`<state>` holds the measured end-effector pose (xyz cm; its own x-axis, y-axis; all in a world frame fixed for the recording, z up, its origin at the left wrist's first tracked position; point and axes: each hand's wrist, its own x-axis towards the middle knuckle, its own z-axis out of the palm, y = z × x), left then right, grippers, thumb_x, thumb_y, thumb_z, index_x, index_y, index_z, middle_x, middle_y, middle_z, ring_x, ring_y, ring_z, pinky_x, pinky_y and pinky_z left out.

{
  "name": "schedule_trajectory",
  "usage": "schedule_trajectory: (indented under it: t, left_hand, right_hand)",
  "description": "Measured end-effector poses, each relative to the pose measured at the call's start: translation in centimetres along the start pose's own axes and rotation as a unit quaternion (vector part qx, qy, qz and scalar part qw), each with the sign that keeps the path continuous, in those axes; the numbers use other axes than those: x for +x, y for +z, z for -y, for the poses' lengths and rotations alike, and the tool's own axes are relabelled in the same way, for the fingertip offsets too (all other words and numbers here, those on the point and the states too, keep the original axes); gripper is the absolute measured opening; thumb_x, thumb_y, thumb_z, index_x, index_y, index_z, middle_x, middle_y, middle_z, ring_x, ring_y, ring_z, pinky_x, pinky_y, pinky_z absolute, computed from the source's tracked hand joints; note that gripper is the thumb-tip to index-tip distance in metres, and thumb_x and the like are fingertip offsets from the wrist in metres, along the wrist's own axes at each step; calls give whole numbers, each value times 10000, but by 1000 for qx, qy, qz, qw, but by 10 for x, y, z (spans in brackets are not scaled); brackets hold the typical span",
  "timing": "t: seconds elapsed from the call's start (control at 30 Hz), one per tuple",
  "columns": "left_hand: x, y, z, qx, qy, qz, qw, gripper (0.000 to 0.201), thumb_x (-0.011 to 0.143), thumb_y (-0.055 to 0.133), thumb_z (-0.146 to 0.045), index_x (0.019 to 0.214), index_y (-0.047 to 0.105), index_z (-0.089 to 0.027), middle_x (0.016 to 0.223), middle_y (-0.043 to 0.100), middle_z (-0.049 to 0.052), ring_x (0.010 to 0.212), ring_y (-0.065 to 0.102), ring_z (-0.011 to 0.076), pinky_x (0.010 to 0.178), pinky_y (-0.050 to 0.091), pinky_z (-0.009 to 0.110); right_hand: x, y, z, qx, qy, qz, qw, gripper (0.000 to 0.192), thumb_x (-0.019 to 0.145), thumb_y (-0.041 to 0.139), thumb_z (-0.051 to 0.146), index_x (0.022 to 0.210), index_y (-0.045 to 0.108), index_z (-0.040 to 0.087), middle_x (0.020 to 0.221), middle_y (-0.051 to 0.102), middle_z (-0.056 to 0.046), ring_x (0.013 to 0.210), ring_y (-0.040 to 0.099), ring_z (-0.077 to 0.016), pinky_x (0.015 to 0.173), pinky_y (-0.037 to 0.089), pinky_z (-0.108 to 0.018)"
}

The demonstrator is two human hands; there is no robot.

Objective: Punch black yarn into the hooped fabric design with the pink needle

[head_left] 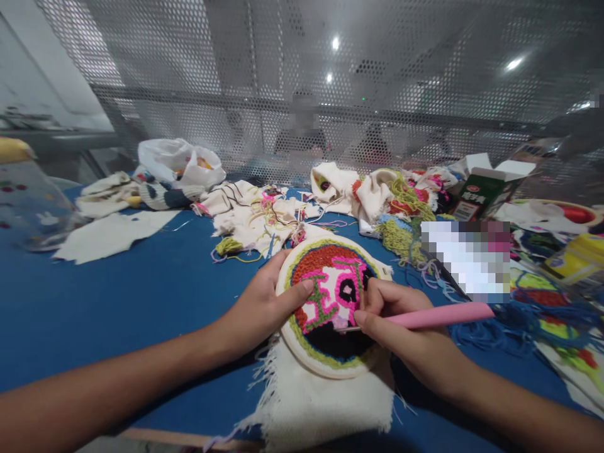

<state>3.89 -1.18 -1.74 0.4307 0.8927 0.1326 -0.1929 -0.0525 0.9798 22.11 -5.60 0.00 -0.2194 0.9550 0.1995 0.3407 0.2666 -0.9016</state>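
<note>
A round embroidery hoop (302, 352) with a tufted picture in red, pink, green and black stands tilted on the blue table (141, 296), its cream cloth (325, 402) hanging over the front edge. My left hand (264, 308) grips the hoop's left rim, thumb lying on the yarn. My right hand (401, 333) holds a pink punch needle (438, 316) like a pen, its tip touching the pink part of the picture near the middle.
Cream cloth pieces and loose yarn (255, 220) lie behind the hoop. A white plastic bag (179, 163) sits at the back left, an open carton (486, 189) at the back right. Coloured yarn and finished pieces (557, 314) crowd the right side. A perforated metal screen (302, 82) closes the back; a person sits behind it.
</note>
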Motion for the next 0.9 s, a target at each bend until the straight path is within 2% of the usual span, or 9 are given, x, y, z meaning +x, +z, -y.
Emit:
schedule_trajectory:
  t: [0.2, 0.43, 0.8, 0.9]
  left_hand:
    - [2, -1, 1, -1, 1, -2, 1000, 413, 758, 624, -275, 1106, 446, -143, 1007, 632, 69, 870, 600, 184, 758, 501, 266]
    - [1, -1, 1, -10, -10, -6, 1000, 401, 763, 618, -288, 1099, 447, -152, 976, 643, 60, 823, 606, 168, 711, 510, 254]
    - [2, 0, -1, 14, -1, -10, 1000, 401, 754, 624, -290, 1087, 460, -141, 985, 646, 61, 828, 600, 160, 713, 500, 232]
    - [2, 0, -1, 25, 3, -12, 1000, 387, 760, 616, -290, 1080, 457, -139, 996, 638, 65, 833, 593, 161, 729, 492, 241]
  right_hand:
    - [0, 0, 2, -30, 11, -30, 999, 330, 743, 506, 256, 478, 319, 198, 468, 349, 52, 462, 309, -84, 422, 246, -214]
    - [1, -1, 1, -17, 37, -52, 998, 319, 724, 504, 260, 472, 317, 205, 444, 370, 50, 433, 330, -82, 397, 239, -213]
    - [0, 2, 6, -62, 45, -39, 996, 317, 724, 495, 287, 475, 318, 202, 470, 378, 43, 461, 334, -88, 424, 273, -204]
    - [-4, 4, 6, -80, 23, -16, 996, 312, 754, 500, 273, 501, 333, 196, 486, 387, 49, 468, 339, -82, 429, 277, -194]
